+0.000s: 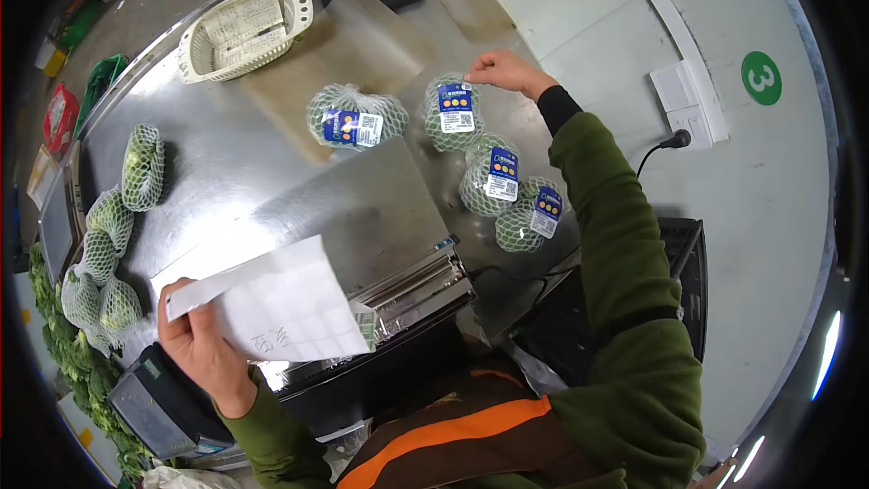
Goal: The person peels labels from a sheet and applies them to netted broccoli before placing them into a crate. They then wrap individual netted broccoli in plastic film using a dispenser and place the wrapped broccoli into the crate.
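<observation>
My left hand (204, 344) grips a folded white paper sheet (290, 303) with handwriting near its lower edge. On the steel table's far side, my right hand (507, 72) is closed, thumb and forefinger together, at a small white sticker (466, 86). That sticker sits on the top corner of a blue-and-white label (455, 109). The label is on a green vegetable in white foam netting (441, 134). More netted, labelled vegetables lie beside it: one to the left (391, 113) and two nearer me, one (475, 186) above the other (513, 228).
Several unlabelled netted vegetables (109, 217) line the table's left side. A cream plastic basket (195, 50) holding a written card stands at the back. Close to me is a wrapping machine (416, 285). A black device (167, 407) stands front left, and a wall with a plugged socket (690, 124) rises right.
</observation>
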`<act>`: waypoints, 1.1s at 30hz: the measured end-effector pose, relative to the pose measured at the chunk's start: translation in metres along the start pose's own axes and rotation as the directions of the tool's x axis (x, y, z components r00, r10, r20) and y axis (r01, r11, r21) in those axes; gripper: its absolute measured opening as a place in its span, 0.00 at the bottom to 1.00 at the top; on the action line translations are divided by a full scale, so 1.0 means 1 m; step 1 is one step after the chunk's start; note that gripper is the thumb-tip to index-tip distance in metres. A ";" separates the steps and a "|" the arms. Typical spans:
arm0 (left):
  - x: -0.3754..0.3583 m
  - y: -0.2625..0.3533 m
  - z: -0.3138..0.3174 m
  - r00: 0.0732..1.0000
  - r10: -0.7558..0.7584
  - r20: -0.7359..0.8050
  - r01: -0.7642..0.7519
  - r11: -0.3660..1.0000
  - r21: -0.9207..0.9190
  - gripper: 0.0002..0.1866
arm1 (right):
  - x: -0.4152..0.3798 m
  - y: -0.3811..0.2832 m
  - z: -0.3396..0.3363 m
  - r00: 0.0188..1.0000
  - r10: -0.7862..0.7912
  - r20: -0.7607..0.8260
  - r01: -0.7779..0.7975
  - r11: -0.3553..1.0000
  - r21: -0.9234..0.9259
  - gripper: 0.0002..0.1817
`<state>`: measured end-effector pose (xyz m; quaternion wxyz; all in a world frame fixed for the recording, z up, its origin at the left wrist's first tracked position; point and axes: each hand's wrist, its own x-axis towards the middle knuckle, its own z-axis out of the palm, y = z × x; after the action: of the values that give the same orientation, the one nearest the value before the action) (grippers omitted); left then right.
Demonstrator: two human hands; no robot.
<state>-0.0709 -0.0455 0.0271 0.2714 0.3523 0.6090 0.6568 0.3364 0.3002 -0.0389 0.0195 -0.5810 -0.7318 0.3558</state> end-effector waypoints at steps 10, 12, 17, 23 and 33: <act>-0.005 0.006 -0.029 0.935 -0.076 -0.347 0.088 0.996 0.021 0.19 | -0.029 0.034 -0.018 0.881 0.012 0.473 0.119 0.962 -0.245 0.14; -0.011 0.012 -0.028 0.928 -0.044 -0.371 0.066 0.997 0.047 0.20 | -0.035 0.031 -0.013 0.831 0.038 0.555 0.211 0.901 -0.378 0.10; -0.028 0.021 -0.039 0.931 0.007 -0.364 0.015 0.998 0.058 0.27 | -0.036 0.014 0.012 0.776 0.038 0.630 0.343 0.812 -0.472 0.09; -0.040 0.033 -0.020 0.929 -0.023 -0.370 0.025 1.000 0.000 0.28 | -0.036 0.010 0.023 0.797 0.050 0.601 0.350 0.774 -0.528 0.08; -0.037 0.053 0.004 0.902 -0.137 -0.409 0.139 0.990 -0.024 0.25 | -0.043 0.019 0.044 0.870 -0.116 0.480 0.444 0.609 -0.657 0.13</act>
<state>-0.0420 -0.0781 0.0749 0.1826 0.1637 0.6775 0.6934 0.3473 0.2423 -0.0653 -0.3111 -0.3283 -0.8834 0.1223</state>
